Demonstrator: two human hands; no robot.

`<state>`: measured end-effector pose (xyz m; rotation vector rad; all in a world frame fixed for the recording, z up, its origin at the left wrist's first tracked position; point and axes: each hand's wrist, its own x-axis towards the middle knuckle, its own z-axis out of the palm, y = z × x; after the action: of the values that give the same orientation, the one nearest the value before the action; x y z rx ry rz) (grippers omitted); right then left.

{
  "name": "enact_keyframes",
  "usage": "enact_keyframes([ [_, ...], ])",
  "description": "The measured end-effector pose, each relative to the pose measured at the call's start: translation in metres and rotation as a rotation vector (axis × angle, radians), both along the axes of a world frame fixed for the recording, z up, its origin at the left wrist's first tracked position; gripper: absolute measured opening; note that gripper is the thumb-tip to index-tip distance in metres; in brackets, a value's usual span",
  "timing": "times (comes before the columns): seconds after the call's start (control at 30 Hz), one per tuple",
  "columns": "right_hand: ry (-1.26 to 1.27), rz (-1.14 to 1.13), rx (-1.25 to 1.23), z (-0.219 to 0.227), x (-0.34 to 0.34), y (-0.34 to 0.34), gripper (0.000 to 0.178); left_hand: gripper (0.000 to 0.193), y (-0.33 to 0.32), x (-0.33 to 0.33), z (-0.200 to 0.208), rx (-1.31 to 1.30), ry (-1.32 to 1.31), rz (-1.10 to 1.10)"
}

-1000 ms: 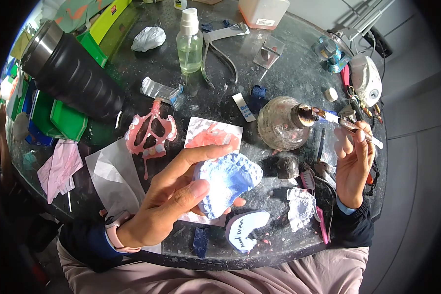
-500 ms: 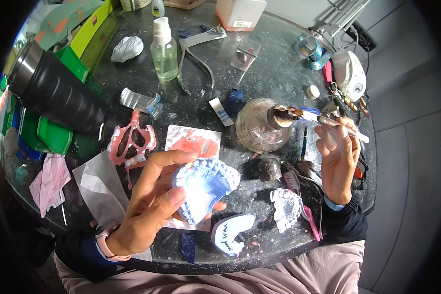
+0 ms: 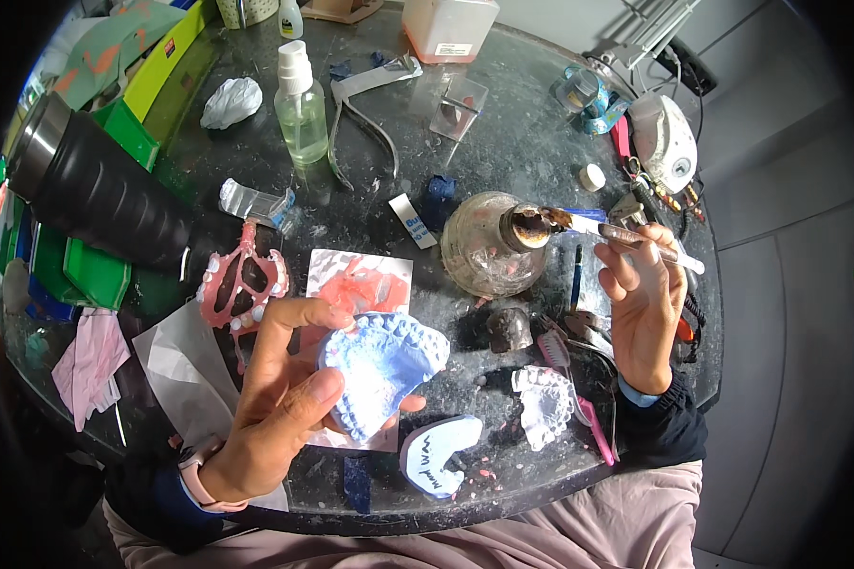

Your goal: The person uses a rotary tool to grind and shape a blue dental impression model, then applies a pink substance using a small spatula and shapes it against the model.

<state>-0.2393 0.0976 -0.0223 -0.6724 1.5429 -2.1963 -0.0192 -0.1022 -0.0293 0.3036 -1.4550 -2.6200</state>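
**Fingers around a blue dental cast, a thin tool at the burner**

Fingers [image 3: 299, 403] of the left hand [image 3: 275, 408] are curled around a pale blue dental cast [image 3: 381, 365], with the thumb lying over its left side and the teeth facing up. The cast is held a little left of the middle of the frame, above a pink and white paper sheet [image 3: 361, 284] on the dark desk [image 3: 503, 142].

At the right of the frame, the right hand [image 3: 643, 303] pinches a thin white-handled instrument [image 3: 626, 235] between the thumb and the first fingers. Its tip reaches left to the blackened top of a round glass burner [image 3: 491, 248], which stands in the middle of the desk.

Just below the blue cast lies a white base plate with dark marks [image 3: 438, 455]. To the right of it are a white dental cast [image 3: 544, 403] and a pink toothbrush [image 3: 579, 403]. A pink wax frame [image 3: 242, 284] lies at the left of the paper sheet. In the upper part of the frame stand a clear spray bottle [image 3: 301, 109] and metal pliers [image 3: 361, 123]. A big black ribbed tube [image 3: 104, 199] fills the upper left.
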Motion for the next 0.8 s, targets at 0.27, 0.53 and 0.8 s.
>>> enact_keyframes([
  [0.27,-0.006,-0.017,0.018,0.001,0.001,-0.001,0.022,0.032,0.000,0.000,0.004,0.084,-0.042,0.011],
  [0.53,-0.001,-0.016,-0.007,-0.001,0.001,-0.001,0.019,0.038,0.001,0.000,0.004,0.134,-0.046,0.009],
  [0.8,0.002,-0.022,-0.008,0.000,0.002,-0.001,0.020,0.065,0.003,0.000,-0.007,0.186,0.137,-0.030],
])
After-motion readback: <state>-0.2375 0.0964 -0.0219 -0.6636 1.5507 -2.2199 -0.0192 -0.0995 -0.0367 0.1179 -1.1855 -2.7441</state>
